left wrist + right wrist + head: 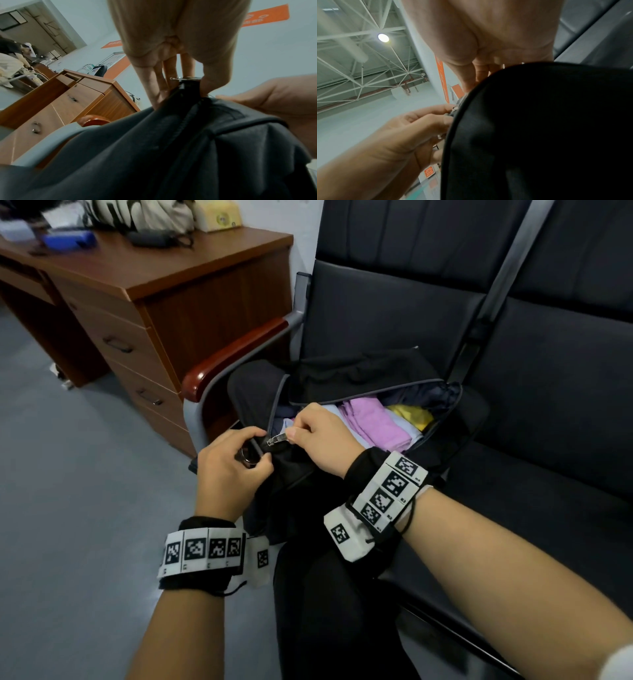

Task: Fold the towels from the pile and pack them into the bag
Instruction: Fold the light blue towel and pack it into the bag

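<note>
Black bag [363, 378] open on dark bench seat [548, 412], folded pink towel [375, 421] and yellow towel [411, 415] inside, right hand [325, 436] fingers pinching metal zipper pull [277, 438], left hand [229, 470] fingers gripping bag's ring tab [247, 457], orange wall signs [267, 16] unreadable, wrist-band markers [387, 494] patterned only

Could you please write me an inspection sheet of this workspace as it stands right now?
Surface: dark padded bench seat with a wooden armrest; the bag sits on it.
Job's things: black bag, unzipped; folded towels inside, pink towel and yellow towel showing.
Clutter: desk beside the bench, with a patterned bag and a yellow box on top.
Hands: left hand grips the bag's end by a metal ring; right hand pinches the zipper pull.
Cables: nothing seen.
Surroundings: grey floor; orange wall signs; another person beyond the desk in the left wrist view.
</note>
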Available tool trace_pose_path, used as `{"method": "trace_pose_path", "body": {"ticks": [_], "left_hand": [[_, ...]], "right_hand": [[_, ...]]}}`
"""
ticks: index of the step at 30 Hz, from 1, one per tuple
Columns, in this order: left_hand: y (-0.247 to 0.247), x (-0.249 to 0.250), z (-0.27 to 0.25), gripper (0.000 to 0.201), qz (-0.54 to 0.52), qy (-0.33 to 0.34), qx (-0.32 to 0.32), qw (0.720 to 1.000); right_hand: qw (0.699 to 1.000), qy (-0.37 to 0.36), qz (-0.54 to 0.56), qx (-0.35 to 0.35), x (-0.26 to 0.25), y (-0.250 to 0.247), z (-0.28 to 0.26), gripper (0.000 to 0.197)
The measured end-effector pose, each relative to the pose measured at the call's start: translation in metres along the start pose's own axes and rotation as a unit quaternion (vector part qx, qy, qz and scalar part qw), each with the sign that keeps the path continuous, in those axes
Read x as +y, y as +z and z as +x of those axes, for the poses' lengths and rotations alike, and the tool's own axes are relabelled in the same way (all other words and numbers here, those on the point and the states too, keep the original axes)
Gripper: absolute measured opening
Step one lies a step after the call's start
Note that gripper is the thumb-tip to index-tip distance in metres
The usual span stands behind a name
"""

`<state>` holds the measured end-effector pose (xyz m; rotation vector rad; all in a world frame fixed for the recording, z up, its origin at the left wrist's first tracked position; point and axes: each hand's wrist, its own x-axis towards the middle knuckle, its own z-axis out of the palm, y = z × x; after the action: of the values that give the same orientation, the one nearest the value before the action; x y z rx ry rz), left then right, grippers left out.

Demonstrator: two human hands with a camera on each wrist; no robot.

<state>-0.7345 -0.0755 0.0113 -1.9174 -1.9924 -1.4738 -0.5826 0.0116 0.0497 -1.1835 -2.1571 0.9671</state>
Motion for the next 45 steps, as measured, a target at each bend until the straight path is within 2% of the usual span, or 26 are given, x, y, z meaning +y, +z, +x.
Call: {"method": "trace_pose_path", "body": {"ticks": [5, 11, 14, 17, 19, 22, 25, 27, 29, 31, 34, 38, 43, 45], "left_hand": [[-0.006, -0.009, -0.001, 0.03, -0.037, 0.007, -0.005, 0.999], [-0.005, -0.02, -0.007, 0.027, -0.057, -0.026, -0.006, 0.998], [-0.005, -0.027, -0.013, 0.026, -0.064, -0.037, 0.008, 0.997], [-0.009, -0.036, -0.015, 0.026, -0.092, -0.058, 0.026, 0.994], [-0.009, -0.039, -0.013, 0.025, -0.104, -0.069, 0.011, 0.992], [-0.003, -0.04, -0.013, 0.027, -0.096, -0.086, -0.021, 0.991], [0.001, -0.045, -0.017, 0.035, -0.078, -0.088, -0.059, 0.991], [0.0, -0.047, -0.018, 0.043, -0.063, -0.076, -0.083, 0.992], [-0.004, -0.048, -0.015, 0.042, -0.043, -0.051, -0.088, 0.994], [-0.008, -0.045, -0.011, 0.034, -0.029, -0.021, -0.063, 0.997], [-0.018, -0.047, -0.004, 0.02, -0.029, -0.005, 0.016, 0.999], [-0.025, -0.059, -0.009, 0.017, -0.038, -0.064, 0.061, 0.995], [-0.016, -0.056, -0.012, 0.019, 0.041, -0.219, -0.043, 0.974], [-0.011, -0.04, -0.013, 0.023, 0.116, -0.218, -0.036, 0.968]], "right_hand": [[1.0, -0.002, 0.027, -0.006, 0.005, 0.004, 0.007, 0.035], [0.999, 0.01, 0.018, -0.03, 0.015, 0.015, 0.012, 0.026], [0.999, -0.002, 0.023, -0.038, 0.014, 0.021, 0.013, 0.036], [0.999, -0.035, 0.014, -0.034, 0.008, 0.026, 0.014, 0.033], [0.998, -0.035, 0.001, -0.049, 0.008, 0.029, 0.017, 0.028], [0.995, 0.006, 0.006, -0.101, 0.013, 0.036, 0.015, 0.03], [0.991, 0.018, 0.004, -0.132, 0.016, 0.039, 0.014, 0.03], [0.992, -0.004, 0.003, -0.123, 0.015, 0.038, 0.013, 0.028], [0.994, -0.033, -0.008, -0.105, 0.009, 0.038, 0.012, 0.029], [0.997, -0.054, 0.004, -0.054, -0.002, 0.039, 0.013, 0.033], [0.996, -0.07, 0.049, 0.031, -0.007, 0.025, 0.022, 0.035], [0.991, 0.015, 0.061, 0.114, 0.034, -0.013, 0.025, 0.033], [0.99, 0.049, 0.014, 0.132, 0.066, -0.011, 0.019, 0.038], [0.99, 0.042, 0.0, 0.138, 0.069, -0.012, 0.018, 0.038]]}}
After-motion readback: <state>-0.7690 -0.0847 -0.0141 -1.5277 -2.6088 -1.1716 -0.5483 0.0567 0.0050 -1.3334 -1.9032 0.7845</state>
